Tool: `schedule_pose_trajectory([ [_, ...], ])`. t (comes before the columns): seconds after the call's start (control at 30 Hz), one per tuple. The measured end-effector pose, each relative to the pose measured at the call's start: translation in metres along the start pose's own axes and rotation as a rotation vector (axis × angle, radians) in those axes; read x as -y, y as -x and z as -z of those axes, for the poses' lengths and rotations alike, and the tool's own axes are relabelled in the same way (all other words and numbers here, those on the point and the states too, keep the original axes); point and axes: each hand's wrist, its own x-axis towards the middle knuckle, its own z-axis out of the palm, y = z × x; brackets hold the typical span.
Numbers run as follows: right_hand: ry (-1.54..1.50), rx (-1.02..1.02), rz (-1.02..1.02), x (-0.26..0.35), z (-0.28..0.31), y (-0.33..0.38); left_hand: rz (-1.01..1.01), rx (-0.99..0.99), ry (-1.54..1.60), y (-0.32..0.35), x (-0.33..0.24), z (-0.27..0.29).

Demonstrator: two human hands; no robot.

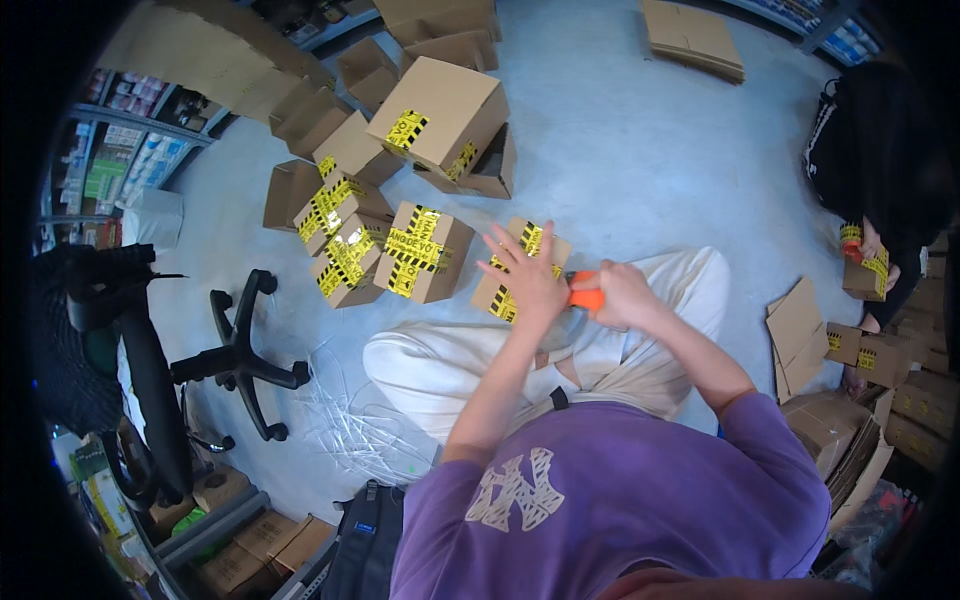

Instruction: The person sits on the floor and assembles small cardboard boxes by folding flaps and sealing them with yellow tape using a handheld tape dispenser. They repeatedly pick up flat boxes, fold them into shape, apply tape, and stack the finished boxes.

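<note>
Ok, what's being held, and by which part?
The right hand grips an orange tool by its right end; the left hand lies spread on a box.

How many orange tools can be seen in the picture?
2: one orange tool in the right hand, beside the left hand; another orange tool by a co-worker's hand at right. More may be hidden.

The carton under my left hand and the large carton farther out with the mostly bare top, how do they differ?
Size: the carton under your left hand is clearly smaller than the large carton.
Contact: your left hand is spread over the smaller carton; no hand touches the large carton.
Place: the smaller carton is just beyond your legs, the large carton farther out among other boxes.
Both are brown cardboard with yellow-and-black tape.
</note>
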Motion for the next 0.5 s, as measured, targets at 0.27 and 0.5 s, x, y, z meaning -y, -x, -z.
schedule_pose_trajectory([
  [0.27, 0.175, -0.578, -0.421, -0.087, 0.018, -0.037, 0.028, -0.138, 0.009, -0.003, 0.011, -0.022],
  [0.5, 0.400, -0.724, -0.378, -0.146, -0.052, -0.097, -0.178, -0.121, 1.193, 0.023, 0.103, -0.012],
])
